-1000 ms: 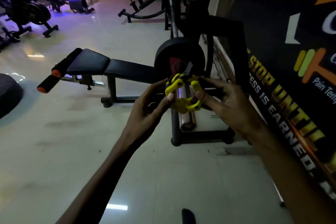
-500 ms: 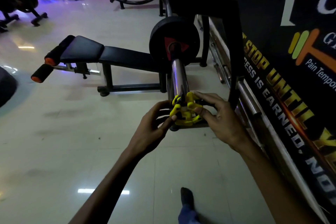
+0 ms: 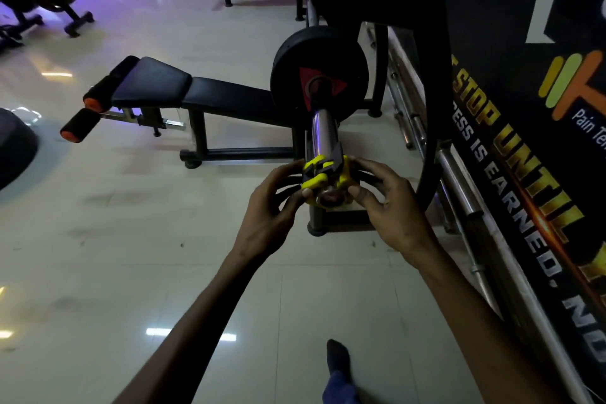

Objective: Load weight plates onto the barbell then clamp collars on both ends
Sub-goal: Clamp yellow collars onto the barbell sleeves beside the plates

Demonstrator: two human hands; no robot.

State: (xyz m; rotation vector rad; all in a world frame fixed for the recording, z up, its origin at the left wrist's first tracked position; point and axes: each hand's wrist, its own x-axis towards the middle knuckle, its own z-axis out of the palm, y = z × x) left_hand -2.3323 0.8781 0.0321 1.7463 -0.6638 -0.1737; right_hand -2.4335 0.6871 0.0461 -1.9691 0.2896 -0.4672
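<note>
A chrome barbell sleeve (image 3: 323, 131) points toward me from a bench rack. One black weight plate (image 3: 319, 70) with a red triangle mark sits far up the sleeve. A yellow collar (image 3: 323, 179) with a black lever encircles the very tip of the sleeve. My left hand (image 3: 270, 213) pinches the collar's left side. My right hand (image 3: 390, 207) grips its right side. The lever stands raised. The far end of the bar is hidden behind the rack.
A black bench (image 3: 196, 92) with orange-tipped foam rollers stands to the left. The rack's curved black frame (image 3: 433, 108) rises close on the right, with spare bars (image 3: 465, 193) along the bannered wall. My foot (image 3: 337, 367) is on the tiled floor below.
The collar went from being held in the air in front of the plate down to the sleeve's tip, and now sits around the end of it. My view moved closer.
</note>
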